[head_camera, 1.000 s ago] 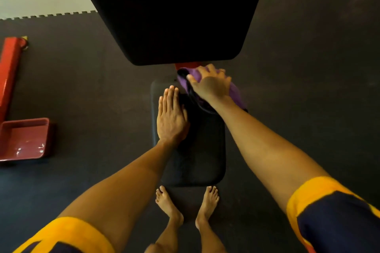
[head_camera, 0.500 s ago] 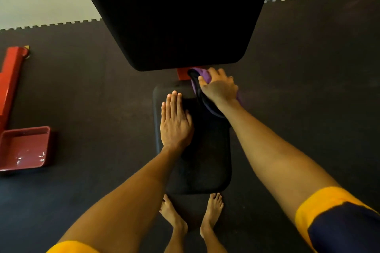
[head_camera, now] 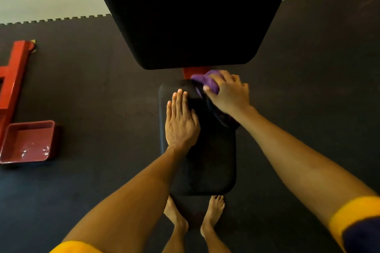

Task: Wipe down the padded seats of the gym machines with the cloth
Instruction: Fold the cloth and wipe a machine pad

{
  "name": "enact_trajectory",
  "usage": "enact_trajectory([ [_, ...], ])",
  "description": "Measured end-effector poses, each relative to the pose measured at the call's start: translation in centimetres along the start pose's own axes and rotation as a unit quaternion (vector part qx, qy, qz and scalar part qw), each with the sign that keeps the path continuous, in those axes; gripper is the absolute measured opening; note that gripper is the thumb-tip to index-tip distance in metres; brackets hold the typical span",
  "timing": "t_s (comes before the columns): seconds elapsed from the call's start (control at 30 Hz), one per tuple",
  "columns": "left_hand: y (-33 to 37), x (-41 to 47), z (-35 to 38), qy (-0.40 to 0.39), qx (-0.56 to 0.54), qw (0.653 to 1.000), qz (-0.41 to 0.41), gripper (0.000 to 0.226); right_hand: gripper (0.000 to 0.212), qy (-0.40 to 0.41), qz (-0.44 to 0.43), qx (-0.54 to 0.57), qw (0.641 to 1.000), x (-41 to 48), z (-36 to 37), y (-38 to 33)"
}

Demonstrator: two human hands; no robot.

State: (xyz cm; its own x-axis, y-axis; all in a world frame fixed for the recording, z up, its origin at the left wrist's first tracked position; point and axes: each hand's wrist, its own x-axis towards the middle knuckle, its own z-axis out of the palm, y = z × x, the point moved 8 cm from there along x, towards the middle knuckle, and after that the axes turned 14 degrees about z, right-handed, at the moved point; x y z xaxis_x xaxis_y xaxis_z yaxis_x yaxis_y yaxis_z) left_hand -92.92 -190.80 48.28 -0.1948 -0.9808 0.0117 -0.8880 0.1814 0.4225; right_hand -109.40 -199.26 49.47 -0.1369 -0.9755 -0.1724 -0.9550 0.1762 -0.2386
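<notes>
A small black padded seat (head_camera: 207, 166) lies below me, its far end under a large black back pad (head_camera: 185, 16). My right hand (head_camera: 228, 93) grips a purple cloth (head_camera: 205, 82) and presses it onto the seat's far right corner, close to the red frame post (head_camera: 190, 72). A dark part of the cloth trails under my right wrist. My left hand (head_camera: 181, 121) lies flat on the seat's left side with its fingers together, holding nothing.
A red machine frame (head_camera: 14, 76) with a red square foot plate (head_camera: 26, 142) sits on the dark rubber floor mat (head_camera: 92, 109) at the left. My bare feet (head_camera: 193, 217) stand at the seat's near end. Pale floor lies beyond the mat's toothed edge.
My right hand has slid the cloth slightly right and toward the seat's far corner. My left hand has stayed flat on the seat. The view has shifted a little.
</notes>
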Motion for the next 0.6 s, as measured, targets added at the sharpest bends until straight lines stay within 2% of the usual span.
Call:
enact_trajectory([
  [0.07, -0.1, 0.0, 0.1, -0.005, 0.013, 1.0, 0.002, 0.061, 0.056, -0.052, 0.089, 0.031, 0.994, 3.4, 0.1, -1.6],
  [0.13, -0.2, 0.0, 0.2, -0.011, 0.021, 1.0, 0.012, 0.061, 0.055, -0.079, 0.084, -0.003, 0.993, 4.3, 1.0, -4.5],
  [0.23, -0.5, 0.0, 0.4, -0.015, 0.031, 0.999, 0.021, 0.062, 0.053, -0.016, -0.027, -0.003, 1.0, 1.1, 1.5, -6.2],
  [0.33, -0.2, 0.0, 0.5, -0.015, 0.024, 0.999, 0.019, 0.061, 0.06, 0.034, -0.147, -0.01, 0.988, -3.6, 1.3, -3.7],
  [0.4, -0.2, 0.1, 0.5, -0.014, 0.019, 1.0, 0.017, 0.061, 0.061, 0.039, -0.17, -0.035, 0.984, -3.9, 0.7, -1.8],
  [0.47, -0.3, 0.0, 0.4, -0.017, 0.025, 1.0, 0.01, 0.061, 0.062, 0.012, -0.104, -0.035, 0.994, -1.8, 0.1, -0.8],
  [0.53, -0.4, 0.1, 0.5, -0.019, 0.037, 0.999, 0.007, 0.063, 0.064, -0.051, -0.015, -0.007, 0.999, 1.6, 0.2, -1.8],
  [0.6, -0.4, 0.1, 0.4, -0.02, 0.039, 0.999, 0.015, 0.064, 0.055, -0.113, 0.032, 0.03, 0.993, 3.7, 0.8, -4.3],
])
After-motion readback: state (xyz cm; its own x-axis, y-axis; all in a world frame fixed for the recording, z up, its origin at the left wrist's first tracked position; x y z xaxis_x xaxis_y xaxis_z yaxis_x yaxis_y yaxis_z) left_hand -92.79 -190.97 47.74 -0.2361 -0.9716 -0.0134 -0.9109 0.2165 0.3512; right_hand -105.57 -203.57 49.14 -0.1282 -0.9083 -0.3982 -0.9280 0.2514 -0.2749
